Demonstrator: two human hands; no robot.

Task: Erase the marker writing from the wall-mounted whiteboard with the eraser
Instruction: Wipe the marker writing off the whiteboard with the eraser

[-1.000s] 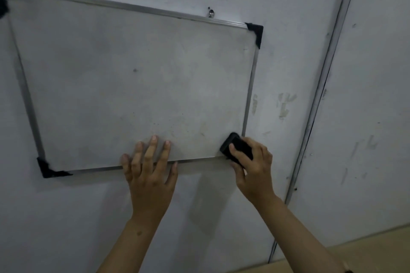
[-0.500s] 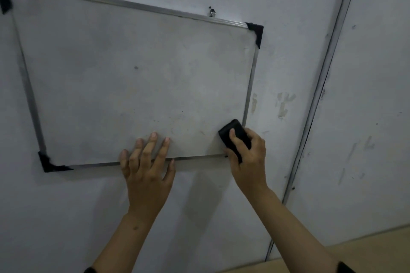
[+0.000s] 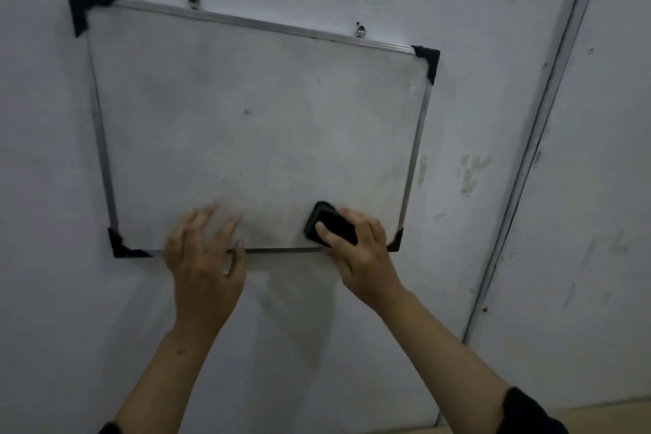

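Head view: rectangular metal-framed whiteboard [image 3: 246,137]

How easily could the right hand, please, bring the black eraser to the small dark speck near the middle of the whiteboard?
Probably yes. The right hand grips the black eraser flat on the metal-framed whiteboard, and the board between it and the small dark speck is bare. The left hand sits lower left, off that path.
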